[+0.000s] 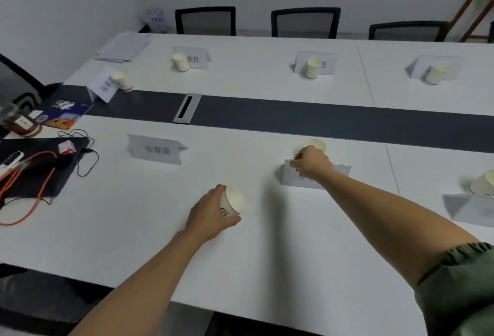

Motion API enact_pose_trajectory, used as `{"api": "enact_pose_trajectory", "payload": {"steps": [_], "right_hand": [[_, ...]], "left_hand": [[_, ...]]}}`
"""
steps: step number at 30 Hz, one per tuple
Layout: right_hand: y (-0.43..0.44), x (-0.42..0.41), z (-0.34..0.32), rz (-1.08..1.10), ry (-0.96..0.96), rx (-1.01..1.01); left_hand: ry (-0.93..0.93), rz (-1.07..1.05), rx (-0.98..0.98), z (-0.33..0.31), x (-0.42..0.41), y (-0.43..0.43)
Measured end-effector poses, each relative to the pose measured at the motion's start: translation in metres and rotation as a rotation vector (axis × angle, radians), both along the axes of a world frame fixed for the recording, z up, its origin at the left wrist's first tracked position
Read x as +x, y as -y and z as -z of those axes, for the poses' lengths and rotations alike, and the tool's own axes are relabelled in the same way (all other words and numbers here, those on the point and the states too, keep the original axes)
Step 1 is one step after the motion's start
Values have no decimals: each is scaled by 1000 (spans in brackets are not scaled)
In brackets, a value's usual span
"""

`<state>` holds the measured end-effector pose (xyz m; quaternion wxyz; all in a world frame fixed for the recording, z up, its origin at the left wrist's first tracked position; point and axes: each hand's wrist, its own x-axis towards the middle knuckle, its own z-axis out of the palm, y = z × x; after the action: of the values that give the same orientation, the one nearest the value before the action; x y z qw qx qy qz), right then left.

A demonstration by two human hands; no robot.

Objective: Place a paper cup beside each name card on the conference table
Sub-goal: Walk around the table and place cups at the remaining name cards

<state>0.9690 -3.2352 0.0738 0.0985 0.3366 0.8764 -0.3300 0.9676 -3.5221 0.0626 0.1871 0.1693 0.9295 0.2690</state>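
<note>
My left hand [211,211] is gripping a paper cup [233,203], tilted, just above the table [133,215]. My right hand [311,161] is pinching the top edge of a name card [291,176], with a second cup [318,145] standing just behind it.

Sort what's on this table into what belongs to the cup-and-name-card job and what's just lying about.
Job: paper cup held in the left hand; cupless name card ahead of it; middle name card pinched by the right hand, second cup just behind; far cards with far cups.

Lying about: orange cable, black bag, jar, blue booklet, stack of papers.
</note>
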Motion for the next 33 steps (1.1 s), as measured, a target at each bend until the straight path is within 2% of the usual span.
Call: {"api": "enact_pose_trajectory", "payload": {"steps": [5,10,13,14,16,19,24,33], "right_hand": [[89,-4,-20,-155,-6,81],[218,-7,-29,-245,-47,103],[292,-4,-33,-279,-46,91],[363,-8,-31,-327,-74,68],[400,-9,-35,-365,-69,56],[425,-10,-35,-381,-36,50],[507,-43,-51,-489,-99,53],[553,-127,-30,-513,-73,-61]], "left_hand": [[-78,-84,38,-29,11,81],[-129,-162,51,-50,25,210],[-161,-165,-22,-57,31,282],[-160,-196,-59,-66,41,354],[-183,-198,-115,-68,40,393],[-189,-181,-144,-69,41,415],[-178,-245,-128,-70,13,494],[-164,-254,-38,-47,-77,516]]}}
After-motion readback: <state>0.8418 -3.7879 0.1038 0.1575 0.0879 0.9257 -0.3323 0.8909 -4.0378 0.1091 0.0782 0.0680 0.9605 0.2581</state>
